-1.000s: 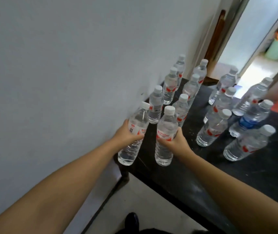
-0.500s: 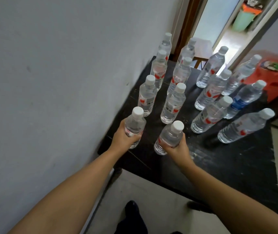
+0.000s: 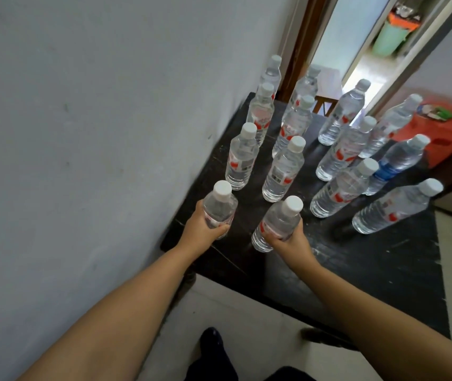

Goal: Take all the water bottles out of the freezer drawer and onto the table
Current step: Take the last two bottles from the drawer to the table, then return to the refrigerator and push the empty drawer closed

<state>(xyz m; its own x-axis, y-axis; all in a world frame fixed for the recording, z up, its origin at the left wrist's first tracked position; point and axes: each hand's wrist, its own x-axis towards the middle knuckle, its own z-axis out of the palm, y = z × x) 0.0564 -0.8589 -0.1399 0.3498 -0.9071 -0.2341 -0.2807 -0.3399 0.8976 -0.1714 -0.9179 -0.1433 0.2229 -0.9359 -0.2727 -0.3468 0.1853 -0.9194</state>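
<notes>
A bottle (image 3: 219, 210) in each hand (image 3: 201, 229)

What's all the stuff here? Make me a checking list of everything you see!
Surface: black table, scuffed with pale marks.
Job's things: many water bottles standing in rows; one has a blue label.
Clutter: nothing seen.
Hands: left hand grips a bottle; right hand grips another, both at the table's near end.
Cables: nothing seen.
Surroundings: grey wall at left, red crate, doorway, green bin beyond.
</notes>
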